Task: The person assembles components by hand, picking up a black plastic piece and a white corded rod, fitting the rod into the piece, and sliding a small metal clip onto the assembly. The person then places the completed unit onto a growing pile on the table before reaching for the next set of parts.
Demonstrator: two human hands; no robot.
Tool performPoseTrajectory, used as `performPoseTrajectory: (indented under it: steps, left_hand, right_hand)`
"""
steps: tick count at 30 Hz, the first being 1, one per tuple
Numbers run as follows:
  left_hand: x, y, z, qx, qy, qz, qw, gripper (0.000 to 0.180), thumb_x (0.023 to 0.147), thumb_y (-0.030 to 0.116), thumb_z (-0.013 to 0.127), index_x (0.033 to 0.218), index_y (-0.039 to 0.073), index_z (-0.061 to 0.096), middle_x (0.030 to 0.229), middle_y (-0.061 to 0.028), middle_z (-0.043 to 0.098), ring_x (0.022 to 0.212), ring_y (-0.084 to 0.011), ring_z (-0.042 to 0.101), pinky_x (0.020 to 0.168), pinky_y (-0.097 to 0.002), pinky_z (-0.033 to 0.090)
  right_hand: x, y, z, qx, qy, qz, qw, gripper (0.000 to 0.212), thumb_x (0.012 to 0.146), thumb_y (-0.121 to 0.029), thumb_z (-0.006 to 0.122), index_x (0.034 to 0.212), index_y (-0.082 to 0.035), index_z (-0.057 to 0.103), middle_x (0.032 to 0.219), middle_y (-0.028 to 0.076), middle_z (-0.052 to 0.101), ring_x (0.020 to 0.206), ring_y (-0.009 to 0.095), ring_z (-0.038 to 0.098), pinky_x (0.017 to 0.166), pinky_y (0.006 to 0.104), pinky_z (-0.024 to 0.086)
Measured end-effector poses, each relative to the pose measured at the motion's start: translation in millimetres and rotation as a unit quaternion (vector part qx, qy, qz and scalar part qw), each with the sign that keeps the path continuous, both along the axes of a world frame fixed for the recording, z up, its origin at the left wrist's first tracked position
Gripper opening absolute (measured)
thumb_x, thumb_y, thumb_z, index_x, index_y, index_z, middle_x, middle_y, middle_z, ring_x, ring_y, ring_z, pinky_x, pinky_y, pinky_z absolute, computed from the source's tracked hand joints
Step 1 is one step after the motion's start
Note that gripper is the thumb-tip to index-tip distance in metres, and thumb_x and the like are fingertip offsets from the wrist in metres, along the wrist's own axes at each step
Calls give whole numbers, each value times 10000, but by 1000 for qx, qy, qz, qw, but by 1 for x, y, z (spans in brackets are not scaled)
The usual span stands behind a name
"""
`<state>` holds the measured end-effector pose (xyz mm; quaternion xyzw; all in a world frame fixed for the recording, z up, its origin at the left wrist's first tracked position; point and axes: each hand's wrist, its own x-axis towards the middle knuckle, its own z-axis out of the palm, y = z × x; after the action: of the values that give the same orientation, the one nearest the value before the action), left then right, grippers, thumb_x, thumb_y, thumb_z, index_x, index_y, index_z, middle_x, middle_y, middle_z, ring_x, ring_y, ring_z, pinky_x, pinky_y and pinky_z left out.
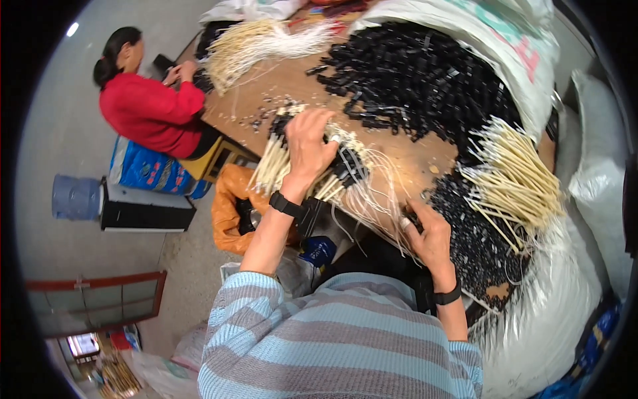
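My left hand (309, 145) reaches over a row of wire pieces with cream sleeves (269, 166) and black connectors (348, 166) at the table's near edge. Its fingers curl down among them, and what they grip is hidden. White wires (382, 174) trail from the row toward my right hand (430, 236). That hand hovers at the table edge with thumb and forefinger drawn together; anything between them is too small to make out. Both thumbs carry a white wrap, and each wrist has a black band.
A large heap of black connectors (419, 76) spills from a white sack (495, 33). Small black parts (468, 226) and a cream-sleeved wire bundle (515, 179) lie to the right. A person in red (149, 110) works at the far left. An orange bag (229, 209) stands below the edge.
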<state>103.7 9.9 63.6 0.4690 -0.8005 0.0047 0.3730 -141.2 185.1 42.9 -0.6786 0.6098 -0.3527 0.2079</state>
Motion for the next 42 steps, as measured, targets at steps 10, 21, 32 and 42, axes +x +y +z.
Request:
performPoseTrajectory:
  steps: [10, 21, 32, 42]
  left_hand:
    - [-110, -31, -65, 179, -168, -122, 962, 309, 767, -9, 536, 986, 100, 726, 1034, -144, 668, 1019, -301, 574, 869, -408, 428]
    - [-135, 26, -57, 132, -106, -231, 958, 367, 667, 49, 716, 1028, 109, 690, 979, -122, 592, 885, -308, 589, 753, -408, 484]
    - [-131, 53, -39, 375, 99, -235, 891, 322, 765, 70, 556, 1075, 63, 643, 967, -76, 667, 898, -243, 628, 817, -342, 490]
    - [-143, 106, -27, 169, -21, -431, 886, 305, 754, 103, 676, 1058, 124, 662, 815, -74, 652, 632, -274, 592, 602, -371, 501]
  right_hand:
    - [-131, 54, -9, 16, 67, -325, 943, 160, 810, -131, 693, 940, -43, 722, 898, 130, 707, 737, 253, 680, 678, 314, 513]
    - [-151, 53, 8, -84, 228, -171, 955, 91, 797, -78, 656, 870, -77, 602, 795, 94, 602, 685, 324, 556, 647, 402, 419]
    - [-92, 64, 8, 0, -3, -152, 988, 136, 855, -138, 660, 948, -47, 699, 701, 114, 649, 579, 250, 618, 549, 306, 471]
    - [-56, 33, -1, -11, 128, -208, 970, 199, 704, -81, 705, 862, -41, 590, 1050, 141, 637, 766, 338, 629, 626, 385, 502]
